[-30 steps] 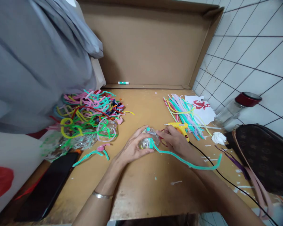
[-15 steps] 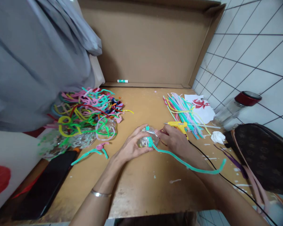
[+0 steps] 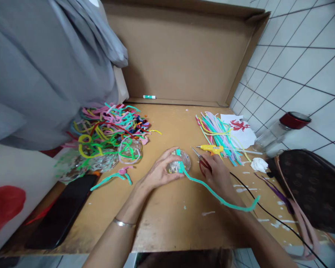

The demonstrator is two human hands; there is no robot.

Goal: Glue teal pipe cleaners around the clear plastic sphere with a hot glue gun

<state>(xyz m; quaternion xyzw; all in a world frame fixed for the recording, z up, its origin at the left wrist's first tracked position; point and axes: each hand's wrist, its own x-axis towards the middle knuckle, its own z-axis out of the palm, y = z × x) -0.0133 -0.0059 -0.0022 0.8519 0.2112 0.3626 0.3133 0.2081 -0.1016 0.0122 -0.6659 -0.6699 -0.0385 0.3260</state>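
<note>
Left hand (image 3: 159, 174) clasps the clear ball (image 3: 181, 164) resting on the surface (image 3: 167, 223), right hand (image 3: 218, 175) grips small scissors (image 3: 200, 159) beside it; teal pipe cleaner (image 3: 217, 194) joins the ball at one end, its long loose tail judged unfinished.

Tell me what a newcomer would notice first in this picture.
The bright tangle of pipe cleaners at the left catches the eye first. In the middle, the left hand grips a clear ball with a long teal pipe cleaner trailing from it, while the right hand holds small scissors beside it.
</note>
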